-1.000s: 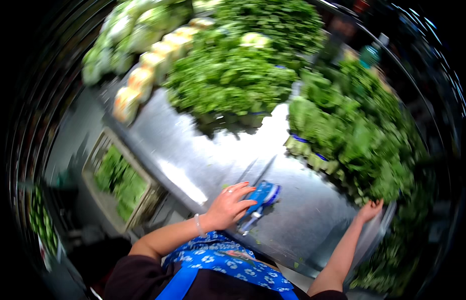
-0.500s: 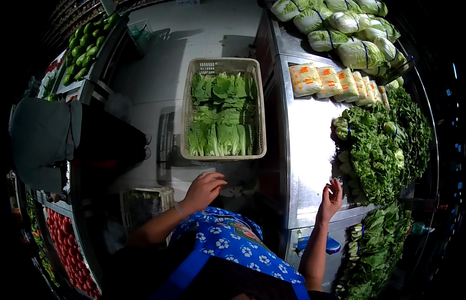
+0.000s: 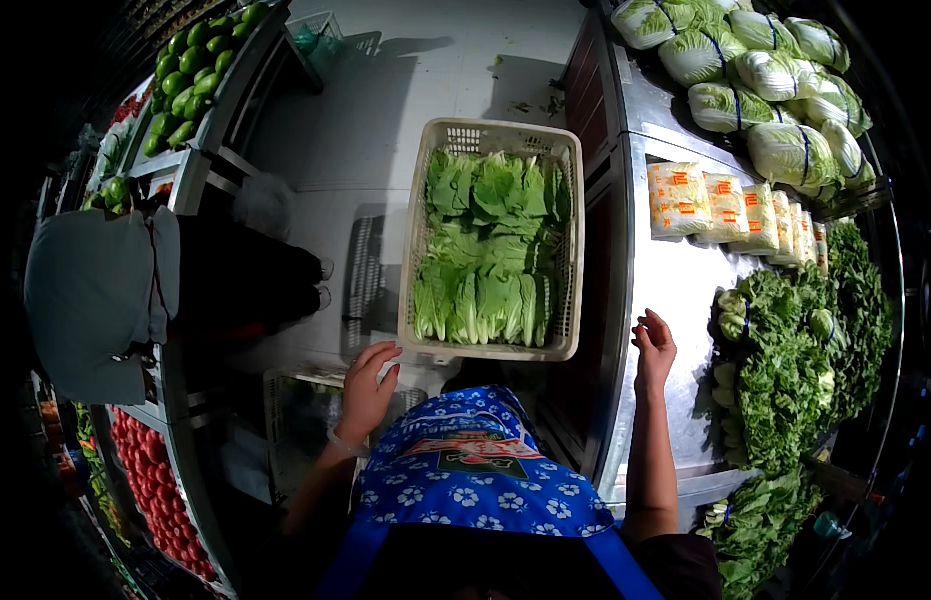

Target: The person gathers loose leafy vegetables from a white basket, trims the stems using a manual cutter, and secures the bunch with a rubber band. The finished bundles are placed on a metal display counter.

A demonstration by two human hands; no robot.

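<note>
A beige plastic crate point(image 3: 576, 255) of leafy green lettuce point(image 3: 486, 300) stands in front of me, its heads laid in rows. My left hand point(image 3: 368, 392), with a band at the wrist, hovers just outside the crate's near left corner. Its fingers and thumb are apart and it holds nothing. Over the edge of the metal counter point(image 3: 671, 330), to the right of the crate, my right hand point(image 3: 655, 348) is raised with loosely bent fingers, also holding nothing. Neither hand visibly touches the crate.
On the counter are wrapped white packages point(image 3: 679, 202), Chinese cabbages point(image 3: 736, 105) and bundled leafy greens point(image 3: 786, 370). To the left, a person in a grey top point(image 3: 91, 290) stands between bins of green produce point(image 3: 191, 85) and red produce point(image 3: 151, 475). Another crate point(image 3: 296, 415) sits low at the near left.
My view has shifted, so the crate appears larger and further right. My left hand has drawn left with its fingers spreading; my right hand has come forward to the counter's edge.
</note>
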